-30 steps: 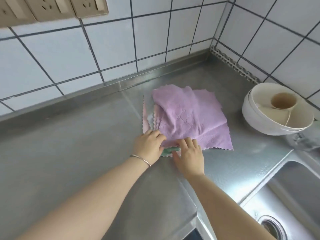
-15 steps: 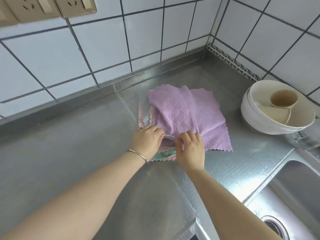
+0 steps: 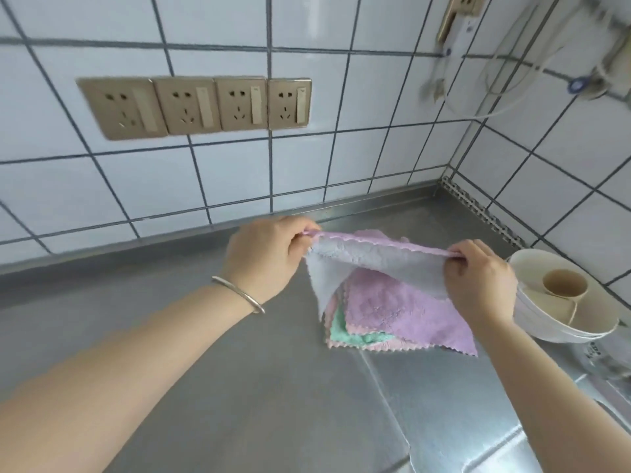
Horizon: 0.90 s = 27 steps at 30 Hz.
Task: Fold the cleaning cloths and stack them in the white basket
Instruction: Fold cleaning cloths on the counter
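**A:** What do the hands hold?

**B:** A purple cleaning cloth point(image 3: 372, 261), lifted above a steel countertop point(image 3: 239, 387). The left hand point(image 3: 263, 257) pinches one top corner, fingers curled round the scalloped edge. The right hand point(image 3: 481, 281) pinches the other top corner the same way. The top edge runs taut between them, from about nine o'clock to three o'clock. The pale underside faces the camera and sags down toward the counter.

**A:** Where are the other cloths?

**B:** A pile of cloths point(image 3: 403, 322) lies flat on the countertop, directly under the held cloth, toward six o'clock from it. A purple one is on top. A green one and a pink one peek out at the pile's seven o'clock corner.

**A:** And the basket?

**B:** A white basket point(image 3: 532, 319) sits on the counter at three o'clock from the pile, just beside the right hand. A beige cup point(image 3: 563, 285) lies inside it.

**A:** Anything else around?

**B:** A thin metal bangle point(image 3: 239, 293) circles the left wrist. White wall tiles point(image 3: 341, 158) rise behind the counter at twelve o'clock. A row of four gold-coloured sockets point(image 3: 198, 105) is set in the wall at about eleven o'clock.
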{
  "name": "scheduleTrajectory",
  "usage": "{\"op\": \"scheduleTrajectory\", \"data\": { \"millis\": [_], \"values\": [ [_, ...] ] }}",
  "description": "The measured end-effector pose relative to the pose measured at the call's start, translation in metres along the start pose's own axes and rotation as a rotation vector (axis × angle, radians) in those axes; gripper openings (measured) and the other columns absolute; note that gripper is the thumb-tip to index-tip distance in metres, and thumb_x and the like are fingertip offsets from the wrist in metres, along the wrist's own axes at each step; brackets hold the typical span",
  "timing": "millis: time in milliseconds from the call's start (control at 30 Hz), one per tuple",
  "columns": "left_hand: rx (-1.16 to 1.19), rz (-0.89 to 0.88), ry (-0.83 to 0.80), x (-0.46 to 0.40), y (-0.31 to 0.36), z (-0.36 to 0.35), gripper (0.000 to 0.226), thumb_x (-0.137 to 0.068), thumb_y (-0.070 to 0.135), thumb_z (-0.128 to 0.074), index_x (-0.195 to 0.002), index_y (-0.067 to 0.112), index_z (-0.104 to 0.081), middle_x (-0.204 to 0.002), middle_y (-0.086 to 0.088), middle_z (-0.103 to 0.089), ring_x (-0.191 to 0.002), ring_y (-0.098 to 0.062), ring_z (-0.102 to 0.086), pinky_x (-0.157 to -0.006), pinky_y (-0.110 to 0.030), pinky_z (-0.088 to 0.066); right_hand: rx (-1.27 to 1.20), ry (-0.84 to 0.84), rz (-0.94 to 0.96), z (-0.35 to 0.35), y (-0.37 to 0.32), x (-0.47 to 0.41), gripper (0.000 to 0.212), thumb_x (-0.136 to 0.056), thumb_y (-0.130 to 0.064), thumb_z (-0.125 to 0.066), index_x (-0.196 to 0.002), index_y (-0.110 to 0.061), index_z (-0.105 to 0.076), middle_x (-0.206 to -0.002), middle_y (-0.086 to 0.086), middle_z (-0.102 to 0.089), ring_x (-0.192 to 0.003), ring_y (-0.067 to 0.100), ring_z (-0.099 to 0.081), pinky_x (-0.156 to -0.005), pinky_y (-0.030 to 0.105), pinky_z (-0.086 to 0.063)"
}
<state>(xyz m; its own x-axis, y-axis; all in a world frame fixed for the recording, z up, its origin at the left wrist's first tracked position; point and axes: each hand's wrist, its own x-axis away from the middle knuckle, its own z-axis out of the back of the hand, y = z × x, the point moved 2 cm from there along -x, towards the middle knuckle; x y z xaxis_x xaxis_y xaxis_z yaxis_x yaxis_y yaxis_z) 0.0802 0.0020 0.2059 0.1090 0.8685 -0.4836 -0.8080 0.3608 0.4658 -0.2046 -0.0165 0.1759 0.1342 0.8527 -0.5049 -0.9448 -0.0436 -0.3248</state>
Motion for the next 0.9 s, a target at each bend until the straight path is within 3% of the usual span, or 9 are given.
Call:
{"op": "scheduleTrajectory", "data": {
  "millis": [67, 133, 233, 333, 467, 600, 700, 800, 900],
  "values": [
    [0.011, 0.023, 0.046, 0.015, -0.013, 0.051, 0.026, -0.084, 0.033, -0.048, -0.091, 0.021, -0.07, -0.072, 0.006, -0.07, -0.066, -0.02, -0.065, -0.062, -0.032, -0.052, -0.106, -0.121, -0.044, 0.024, -0.032, 0.0, 0.017, -0.084, -0.004, -0.052, -0.087, -0.012, -0.067, -0.078, 0.001, -0.062, -0.066, 0.027, -0.053, -0.058, 0.028, -0.041],
    [0.007, 0.077, 0.067, 0.035, -0.031, 0.102, 0.023, -0.086, 0.033, -0.051, -0.091, 0.021, -0.07, -0.069, 0.005, -0.068, -0.065, -0.017, -0.063, -0.063, -0.029, -0.05, -0.229, -0.302, -0.05, 0.039, -0.064, 0.003, 0.015, -0.09, -0.011, -0.053, -0.09, -0.02, -0.064, -0.072, -0.003, -0.057, -0.06, 0.016, -0.049, -0.051, 0.023, -0.038],
    [-0.039, 0.186, 0.078, 0.066, -0.066, 0.165, 0.013, -0.091, 0.024, -0.056, -0.092, 0.021, -0.069, -0.068, 0.002, -0.065, -0.06, -0.011, -0.058, -0.057, -0.022, -0.042, -0.309, -0.585, -0.009, 0.044, -0.115, 0.011, 0.013, -0.088, -0.026, -0.061, -0.08, -0.017, -0.065, -0.062, 0.0, -0.052, -0.049, 0.013, -0.039, -0.039, 0.015, -0.031],
    [-0.036, 0.348, -0.002, 0.09, -0.116, 0.203, 0.012, -0.09, 0.026, -0.056, -0.089, 0.022, -0.067, -0.076, -0.001, -0.069, -0.074, -0.019, -0.063, -0.065, -0.023, -0.042, -0.383, -0.679, -0.031, 0.03, -0.168, 0.018, 0.027, -0.08, -0.037, -0.07, -0.072, -0.011, -0.066, -0.059, 0.0, -0.053, -0.05, 0.013, -0.041, -0.044, 0.021, -0.031],
    [-0.072, 0.492, -0.035, 0.114, -0.184, 0.23, 0.008, -0.089, 0.027, -0.059, -0.086, 0.023, -0.066, -0.089, -0.004, -0.072, -0.089, -0.023, -0.064, -0.068, -0.027, -0.041, -0.361, -0.754, 0.02, -0.002, -0.231, 0.029, 0.027, -0.083, -0.036, -0.067, -0.061, -0.024, -0.058, -0.058, -0.005, -0.052, -0.054, 0.012, -0.044, -0.048, 0.022, -0.032],
    [-0.055, 0.509, 0.165, 0.113, -0.21, 0.264, 0.006, -0.087, 0.023, -0.06, -0.083, 0.022, -0.065, -0.084, -0.004, -0.07, -0.086, -0.023, -0.065, -0.075, -0.028, -0.045, -0.428, -0.597, 0.085, -0.007, -0.281, 0.028, 0.012, -0.09, -0.021, -0.058, -0.078, -0.019, -0.06, -0.069, -0.003, -0.053, -0.066, 0.017, -0.047, -0.054, 0.024, -0.035],
    [0.018, 0.427, 0.332, 0.126, -0.203, 0.294, 0.009, -0.086, 0.019, -0.063, -0.082, 0.027, -0.065, -0.075, 0.011, -0.066, -0.076, -0.001, -0.06, -0.071, -0.012, -0.043, -0.589, -0.391, 0.113, 0.012, -0.306, 0.031, 0.006, -0.092, -0.018, -0.055, -0.089, -0.02, -0.06, -0.075, -0.007, -0.055, -0.072, 0.015, -0.048, -0.056, 0.017, -0.038],
    [0.079, 0.363, 0.323, 0.161, -0.191, 0.308, 0.035, -0.082, 0.014, -0.068, -0.069, 0.046, -0.063, -0.072, 0.03, -0.064, -0.07, 0.013, -0.057, -0.069, 0.001, -0.041, -0.617, -0.312, 0.242, 0.026, -0.309, 0.049, 0.007, -0.09, -0.013, -0.058, -0.086, -0.018, -0.061, -0.074, -0.011, -0.056, -0.069, 0.01, -0.05, -0.056, 0.007, -0.036],
    [-0.013, 0.359, 0.24, 0.21, -0.196, 0.291, 0.025, -0.079, 0.015, -0.071, -0.071, 0.039, -0.067, -0.08, 0.036, -0.063, -0.077, 0.014, -0.058, -0.073, -0.003, -0.043, -0.495, -0.375, 0.38, 0.009, -0.292, 0.076, 0.008, -0.082, -0.006, -0.066, -0.08, -0.013, -0.066, -0.073, -0.003, -0.057, -0.07, 0.019, -0.051, -0.063, 0.02, -0.034]
  ]
}}
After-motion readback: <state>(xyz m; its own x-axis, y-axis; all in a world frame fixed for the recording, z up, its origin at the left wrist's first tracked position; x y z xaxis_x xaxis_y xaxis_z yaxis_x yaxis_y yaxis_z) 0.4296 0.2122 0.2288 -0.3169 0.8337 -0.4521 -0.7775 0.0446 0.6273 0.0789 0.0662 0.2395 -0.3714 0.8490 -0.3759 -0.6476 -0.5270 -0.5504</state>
